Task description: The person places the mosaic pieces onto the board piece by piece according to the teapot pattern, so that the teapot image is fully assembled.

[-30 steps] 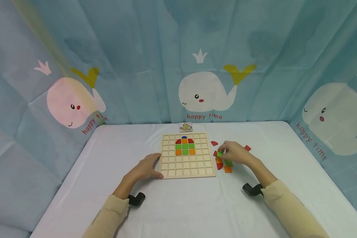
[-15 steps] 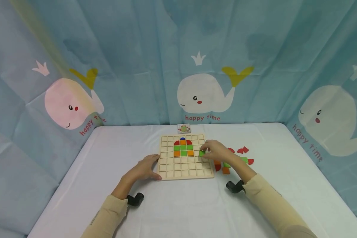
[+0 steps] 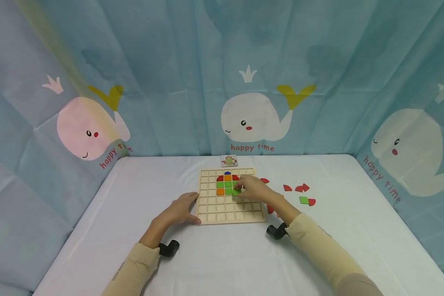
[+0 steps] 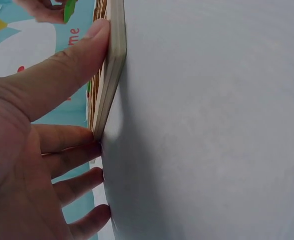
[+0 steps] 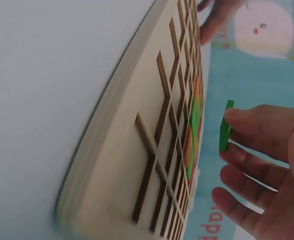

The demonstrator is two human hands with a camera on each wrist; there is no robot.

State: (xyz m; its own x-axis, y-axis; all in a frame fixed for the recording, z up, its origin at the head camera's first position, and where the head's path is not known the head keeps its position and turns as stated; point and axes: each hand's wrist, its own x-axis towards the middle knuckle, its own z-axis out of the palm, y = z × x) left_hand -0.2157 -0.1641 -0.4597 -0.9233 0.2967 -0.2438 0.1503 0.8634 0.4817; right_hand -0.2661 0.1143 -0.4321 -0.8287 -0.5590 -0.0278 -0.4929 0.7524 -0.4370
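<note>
A wooden grid board [image 3: 212, 209] lies on the table, with red, orange, green and blue tiles set in its upper middle. My left hand [image 3: 178, 209] rests against the board's left side, thumb [image 4: 69, 70] on the near corner and fingers spread along the edge. Between thumb and fingertips my right hand [image 3: 257, 189] pinches a green square tile [image 5: 226, 125]. In the right wrist view this tile is held on edge, apart from the board. The head view shows the hand over the pattern's right side, hiding some cells there.
Loose tiles lie right of the board, among them a red quarter-round tile [image 3: 287, 188] and a green square [image 3: 304, 200]; my right forearm partly covers others. A small picture card [image 3: 229, 160] lies behind the board. A whale-print curtain [image 3: 170, 123] hangs behind the white table.
My right hand has picked up the green square tile from the loose pieces and carried it left over the board. The left hand has stayed at the board's edge.
</note>
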